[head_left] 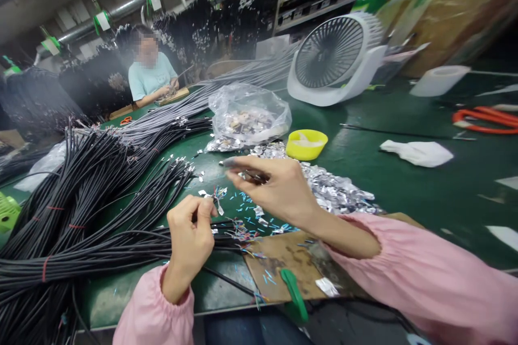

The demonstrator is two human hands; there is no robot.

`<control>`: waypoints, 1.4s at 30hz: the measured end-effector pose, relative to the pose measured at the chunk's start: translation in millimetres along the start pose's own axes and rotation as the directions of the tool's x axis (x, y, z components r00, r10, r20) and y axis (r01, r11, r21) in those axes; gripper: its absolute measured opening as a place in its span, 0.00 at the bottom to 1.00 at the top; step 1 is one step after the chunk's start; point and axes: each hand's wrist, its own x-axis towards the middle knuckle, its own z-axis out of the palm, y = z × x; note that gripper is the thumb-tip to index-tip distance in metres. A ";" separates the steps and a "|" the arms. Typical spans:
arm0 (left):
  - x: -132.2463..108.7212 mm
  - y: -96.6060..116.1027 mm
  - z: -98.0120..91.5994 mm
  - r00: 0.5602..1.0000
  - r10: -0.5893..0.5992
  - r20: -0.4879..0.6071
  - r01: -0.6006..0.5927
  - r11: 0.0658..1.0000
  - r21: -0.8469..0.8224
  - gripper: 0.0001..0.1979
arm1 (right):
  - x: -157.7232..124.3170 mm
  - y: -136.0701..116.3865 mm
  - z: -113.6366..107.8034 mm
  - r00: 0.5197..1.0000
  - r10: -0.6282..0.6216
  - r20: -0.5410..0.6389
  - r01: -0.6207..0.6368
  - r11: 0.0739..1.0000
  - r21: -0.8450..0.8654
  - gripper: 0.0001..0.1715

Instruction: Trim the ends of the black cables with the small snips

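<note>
My left hand [191, 232] is closed, thumb and forefinger pinching a cable end [217, 197] with thin coloured wires and bits of foil fanning out. Up and to the right, my right hand [275, 186] is curled, its fingertips closed around a small dark tool [256, 176] partly hidden by the fingers. The two hands do not touch. Bundles of black cables [93, 194] lie to the left of my left hand. Below my right hand are the exposed wire ends [243, 230] of another bundle. Silver foil pieces [335, 188] are heaped behind my right wrist.
A clear plastic bag [251, 113] and a yellow bowl [306, 145] stand beyond my hands. Farther right are a white fan [335, 59], a tape roll [440, 80] and orange-handled scissors [485, 119]. A green clamp [294, 295] grips the near edge. Another person [151, 75] sits at the back left.
</note>
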 end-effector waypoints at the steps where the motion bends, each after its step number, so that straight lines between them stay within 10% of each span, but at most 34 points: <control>1: 0.4 -0.2 -0.7 1.000 -0.004 0.005 0.004 1.000 -0.003 0.17 | 0.7 0.0 0.8 0.997 0.069 0.037 -0.072 0.993 0.092 0.10; 7: 1.8 -0.3 -2.3 0.998 0.010 0.060 -0.008 1.000 -0.030 0.18 | 1.1 -6.5 -0.4 0.939 0.132 0.318 -0.272 0.849 0.453 0.17; 20: 0.4 -1.1 -1.2 0.998 0.004 0.055 0.001 0.995 -0.099 0.13 | 1.0 -14.0 -5.0 0.945 0.147 0.291 -0.274 0.843 0.462 0.03; 31: 1.3 -6.1 -0.4 0.995 0.081 0.050 -0.063 0.954 -0.292 0.14 | 5.9 -22.7 -3.3 0.766 0.362 0.532 -0.627 0.605 0.491 0.17; 42: 2.1 -1.8 0.9 0.997 0.039 0.059 -0.005 0.873 -0.487 0.07 | 4.8 -20.4 -2.2 0.899 0.173 0.402 -0.377 0.773 0.510 0.15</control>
